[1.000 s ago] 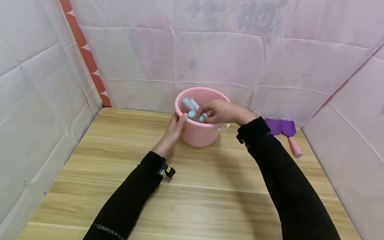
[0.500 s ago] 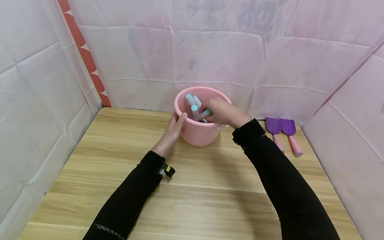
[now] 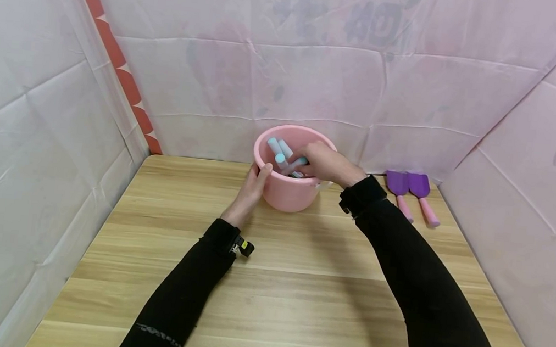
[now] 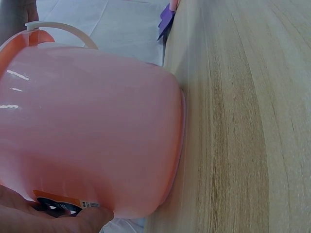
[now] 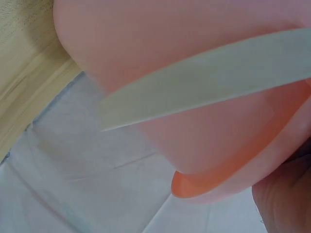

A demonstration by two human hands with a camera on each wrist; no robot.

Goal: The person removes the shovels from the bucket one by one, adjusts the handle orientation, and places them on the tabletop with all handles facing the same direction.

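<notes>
A pink plastic bucket point(image 3: 288, 193) stands at the far middle of the wooden table point(image 3: 298, 285). Several light-blue and white stick-shaped handles point(image 3: 280, 150) poke out of it. My left hand point(image 3: 253, 185) grips the bucket's left side, thumb at the rim; the left wrist view fills with the bucket's wall point(image 4: 87, 131). My right hand point(image 3: 323, 163) reaches over the rim and pinches one blue-tipped handle point(image 3: 297, 164) inside. The right wrist view shows only the bucket's outer wall point(image 5: 184, 58) and its white bail handle point(image 5: 209, 82).
Two purple toy shovels with pink handles point(image 3: 409, 195) lie at the table's far right. Pale pink sheeting walls point(image 3: 316, 77) close in the table on the left, back and right. A red-orange strip point(image 3: 118, 71) runs down the left corner.
My right hand has dipped lower over the bucket's rim, pushing the blue-tipped handle down among the others. The left hand stays on the bucket's side.
</notes>
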